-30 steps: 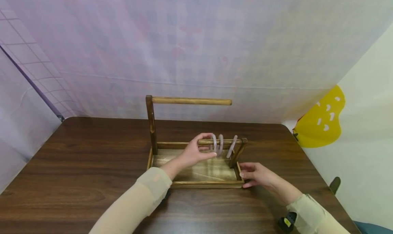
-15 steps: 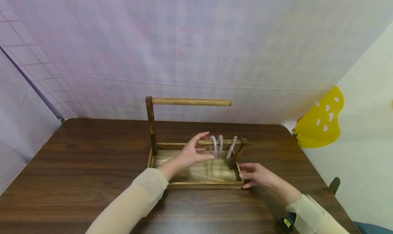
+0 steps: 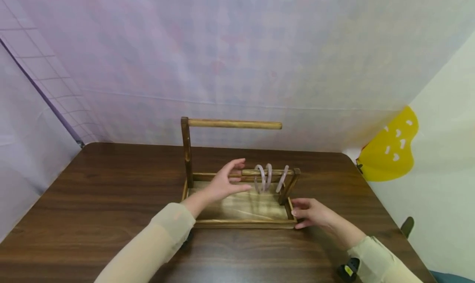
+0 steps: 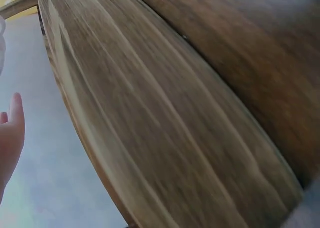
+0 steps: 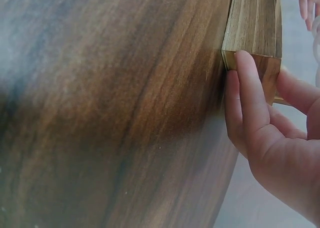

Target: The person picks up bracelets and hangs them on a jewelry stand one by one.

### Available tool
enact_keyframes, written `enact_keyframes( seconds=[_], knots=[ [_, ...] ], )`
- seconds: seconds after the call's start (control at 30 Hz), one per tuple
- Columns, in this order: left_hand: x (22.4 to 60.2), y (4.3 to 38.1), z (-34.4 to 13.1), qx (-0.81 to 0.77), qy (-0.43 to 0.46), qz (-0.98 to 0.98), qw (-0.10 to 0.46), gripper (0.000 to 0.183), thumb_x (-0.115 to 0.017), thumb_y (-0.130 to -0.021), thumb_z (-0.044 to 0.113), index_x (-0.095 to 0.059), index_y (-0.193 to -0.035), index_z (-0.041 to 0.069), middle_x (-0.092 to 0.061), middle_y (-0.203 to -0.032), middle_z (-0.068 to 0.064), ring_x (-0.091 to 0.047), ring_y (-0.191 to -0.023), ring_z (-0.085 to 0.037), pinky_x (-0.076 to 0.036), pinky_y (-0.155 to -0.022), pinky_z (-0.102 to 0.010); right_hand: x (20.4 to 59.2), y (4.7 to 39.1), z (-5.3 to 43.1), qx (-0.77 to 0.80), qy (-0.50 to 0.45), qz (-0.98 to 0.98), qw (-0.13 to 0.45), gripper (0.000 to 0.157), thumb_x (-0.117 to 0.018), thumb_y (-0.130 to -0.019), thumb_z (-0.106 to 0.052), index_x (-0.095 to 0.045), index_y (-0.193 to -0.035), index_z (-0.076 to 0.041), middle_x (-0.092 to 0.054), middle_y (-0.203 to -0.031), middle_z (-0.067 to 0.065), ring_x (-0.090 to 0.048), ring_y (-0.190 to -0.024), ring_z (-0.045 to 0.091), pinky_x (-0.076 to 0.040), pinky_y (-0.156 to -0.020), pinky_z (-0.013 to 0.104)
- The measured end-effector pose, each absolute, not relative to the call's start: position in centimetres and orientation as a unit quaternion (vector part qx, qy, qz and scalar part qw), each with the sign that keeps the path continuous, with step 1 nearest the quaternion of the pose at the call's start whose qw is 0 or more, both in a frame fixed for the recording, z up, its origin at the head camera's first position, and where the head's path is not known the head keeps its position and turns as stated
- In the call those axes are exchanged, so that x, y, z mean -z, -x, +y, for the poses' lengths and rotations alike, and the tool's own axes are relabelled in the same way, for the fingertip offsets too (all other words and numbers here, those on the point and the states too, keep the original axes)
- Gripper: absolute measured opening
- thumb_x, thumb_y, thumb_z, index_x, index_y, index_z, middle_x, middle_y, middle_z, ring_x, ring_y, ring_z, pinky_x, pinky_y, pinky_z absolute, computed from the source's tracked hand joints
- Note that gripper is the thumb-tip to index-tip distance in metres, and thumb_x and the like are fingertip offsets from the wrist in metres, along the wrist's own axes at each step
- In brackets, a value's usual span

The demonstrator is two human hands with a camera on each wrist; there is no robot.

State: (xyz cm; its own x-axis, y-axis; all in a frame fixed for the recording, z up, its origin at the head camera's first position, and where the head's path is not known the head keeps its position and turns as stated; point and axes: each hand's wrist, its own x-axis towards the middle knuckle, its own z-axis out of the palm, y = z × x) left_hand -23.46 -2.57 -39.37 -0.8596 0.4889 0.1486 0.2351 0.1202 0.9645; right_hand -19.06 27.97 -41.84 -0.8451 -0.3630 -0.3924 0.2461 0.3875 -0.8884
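A wooden jewelry stand [image 3: 237, 223] has a shallow tray base, a tall post with a long upper bar [image 3: 237, 124] on the left, and a short post with a lower bar [image 3: 246, 173] on the right. Three pale translucent bangles hang round the lower bar: two close together, the leftmost bangle [image 3: 261, 180] among them, and one bangle [image 3: 282, 179] near the short post. My left hand [image 3: 220, 186], thumb and fingers spread, hovers at the lower bar's free end, apart from the bangles. At the tray's right end, my right hand [image 3: 315, 214] holds the wall between thumb and fingers [image 5: 252, 90].
The stand rests on a dark brown wooden table [image 3: 111, 192]. A pale checked curtain [image 3: 237, 60] hangs behind the table's back edge. On the right wall is a yellow decoration [image 3: 387, 149].
My left hand has let go of the leftmost bangle and drawn back to the left, its fingers spreading. The right hand stays on the tray's end.
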Motion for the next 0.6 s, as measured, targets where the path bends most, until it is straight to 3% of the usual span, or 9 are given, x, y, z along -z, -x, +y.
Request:
enact_keyframes(
  seconds=[0.4, 0.6],
  knots=[
    [39.5, 23.4, -4.5, -0.618, -0.229, 0.745, 0.103, 0.076, -0.072, -0.081, 0.012, -0.03, -0.145, 0.01, -0.037, -0.143, -0.016, -0.041, -0.128, -0.038, -0.04, -0.106, -0.044, 41.7, 19.3, 28.1, 0.545, 0.05, 0.793, 0.268, 0.064, -0.053, -0.094, -0.009, -0.017, -0.137, 0.023, -0.045, -0.121, 0.037, -0.061, -0.092, 0.018, -0.058, -0.076, 0.038],
    [39.7, 23.3, -5.8, -0.612, -0.227, 0.751, 0.102, 0.074, -0.07, -0.083, 0.013, -0.03, -0.145, 0.009, -0.036, -0.142, -0.017, -0.039, -0.128, -0.039, -0.04, -0.107, -0.046, 41.6, 19.5, 28.2, 0.517, 0.062, 0.816, 0.252, 0.062, -0.056, -0.093, -0.012, -0.024, -0.135, 0.022, -0.051, -0.116, 0.034, -0.061, -0.09, 0.018, -0.059, -0.074, 0.039]
  ],
)
